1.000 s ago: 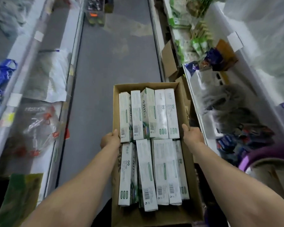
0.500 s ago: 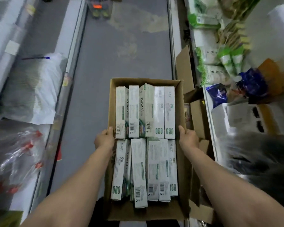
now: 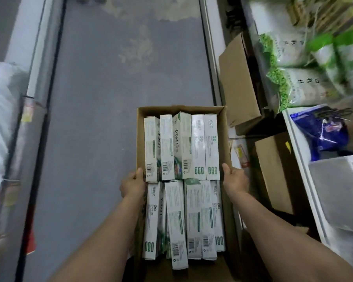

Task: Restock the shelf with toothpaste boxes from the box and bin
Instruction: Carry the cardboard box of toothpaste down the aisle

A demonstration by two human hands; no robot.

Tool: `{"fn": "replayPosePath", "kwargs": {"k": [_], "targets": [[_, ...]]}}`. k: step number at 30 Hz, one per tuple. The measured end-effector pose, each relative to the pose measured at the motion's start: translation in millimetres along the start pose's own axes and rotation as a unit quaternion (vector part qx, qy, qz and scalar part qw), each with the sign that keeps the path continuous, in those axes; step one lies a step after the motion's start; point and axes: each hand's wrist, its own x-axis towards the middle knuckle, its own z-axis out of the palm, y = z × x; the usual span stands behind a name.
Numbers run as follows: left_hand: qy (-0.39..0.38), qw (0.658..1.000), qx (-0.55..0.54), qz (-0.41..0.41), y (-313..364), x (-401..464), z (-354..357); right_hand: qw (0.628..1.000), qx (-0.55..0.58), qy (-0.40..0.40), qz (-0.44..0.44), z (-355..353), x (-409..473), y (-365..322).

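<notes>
- The cardboard box (image 3: 140, 137) was held out over the grey floor (image 3: 110, 98) of the aisle, open at the top; its far wall faced down the aisle and its near end ran out of view at the bottom edge.
- The left hand (image 3: 132, 185) gripped the left wall of the box about midway along; the thumb hooked over the rim and touched a toothpaste box, the fingers curled down the outside.
- The right hand (image 3: 235, 181) gripped the right wall directly opposite; the thumb lay over the rim, the fingers were wrapped round the outside and mostly hidden.
- The toothpaste boxes (image 3: 181, 147) lay flat inside in two rows, white with green print and barcodes; five sat side by side along the far wall, and a looser row filled the near half, some overlapping and slightly askew.
- The near row's ends touched the far row's ends at the level of the two hands.
- To the right of the box, beside the shelf base, stood other cardboard cartons (image 3: 238, 82); one leaned, one stood lower by the right forearm.
- The shelf on the right (image 3: 298, 151) carried green-and-white bags (image 3: 298, 78) and a blue packet (image 3: 322, 131); these were blurred.
- On the left edge of the aisle a white bag (image 3: 0, 110) was blurred.
</notes>
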Motion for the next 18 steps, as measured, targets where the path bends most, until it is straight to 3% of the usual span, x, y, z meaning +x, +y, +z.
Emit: {"fn": "replayPosePath", "kwargs": {"k": [8,18], "targets": [[-0.015,0.999,-0.032,-0.036,-29,73,66,1.000,-0.022,-0.003,0.019,65,81,27],[-0.013,0.998,0.028,-0.054,-67,134,126,0.998,-0.057,-0.024,0.022,125,141,43]]}}
